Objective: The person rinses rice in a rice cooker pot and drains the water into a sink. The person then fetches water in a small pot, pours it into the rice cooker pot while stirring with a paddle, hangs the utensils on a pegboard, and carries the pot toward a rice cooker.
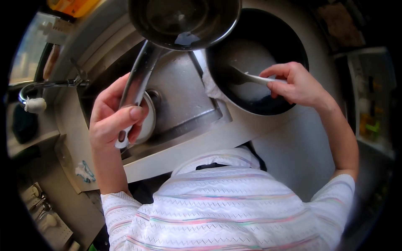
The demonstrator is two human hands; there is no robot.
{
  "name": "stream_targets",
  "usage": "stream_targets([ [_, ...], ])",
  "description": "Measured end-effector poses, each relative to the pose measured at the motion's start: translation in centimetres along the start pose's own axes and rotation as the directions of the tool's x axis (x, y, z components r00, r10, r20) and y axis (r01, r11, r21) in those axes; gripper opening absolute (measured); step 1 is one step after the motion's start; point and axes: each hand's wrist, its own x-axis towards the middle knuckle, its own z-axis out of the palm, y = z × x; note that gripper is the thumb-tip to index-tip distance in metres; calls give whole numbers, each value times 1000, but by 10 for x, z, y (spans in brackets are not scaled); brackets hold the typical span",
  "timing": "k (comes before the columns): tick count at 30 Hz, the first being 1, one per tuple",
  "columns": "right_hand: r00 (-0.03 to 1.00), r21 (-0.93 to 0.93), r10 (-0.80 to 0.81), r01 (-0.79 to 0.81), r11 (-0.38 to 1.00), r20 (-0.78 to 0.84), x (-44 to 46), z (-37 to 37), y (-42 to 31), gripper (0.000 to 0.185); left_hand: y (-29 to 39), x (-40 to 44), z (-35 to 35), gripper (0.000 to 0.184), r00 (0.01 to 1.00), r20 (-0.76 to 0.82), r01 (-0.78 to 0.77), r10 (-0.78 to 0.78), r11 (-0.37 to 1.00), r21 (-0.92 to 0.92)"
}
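My left hand (119,113) is wrapped round the metal handle of a saucepan (184,23), raised over the back of the sink. A little liquid or a reflection shines inside the saucepan. On the right, my right hand (291,83) grips the pale handle of a spoon (251,78), whose head reaches into a large black pan (293,46). Something whitish and wet-looking lies at the bottom of that pan; I cannot make out what it is. A crumpled whitish cloth (212,85) touches the pan's left side.
The steel sink (180,90) lies between my hands, with a pale round dish (147,119) in it near my left hand. A faucet (54,83) stands at the left. The counter edge (188,152) runs in front of my body. A blue-white cloth (85,171) is at lower left.
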Motion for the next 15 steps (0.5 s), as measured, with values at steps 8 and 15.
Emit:
stream_targets([
  [8, 964, -113, 25, -57, 992, -266, -5, -38, 21, 27, -6, -1, -3, 60, 999, 34, -13, 13, 1000, 13],
  [15, 979, 212, -37, 80, 974, -200, -16, -44, 26, 23, -3, 5, 3, 58, 995, 73, -71, 61, 987, 146],
])
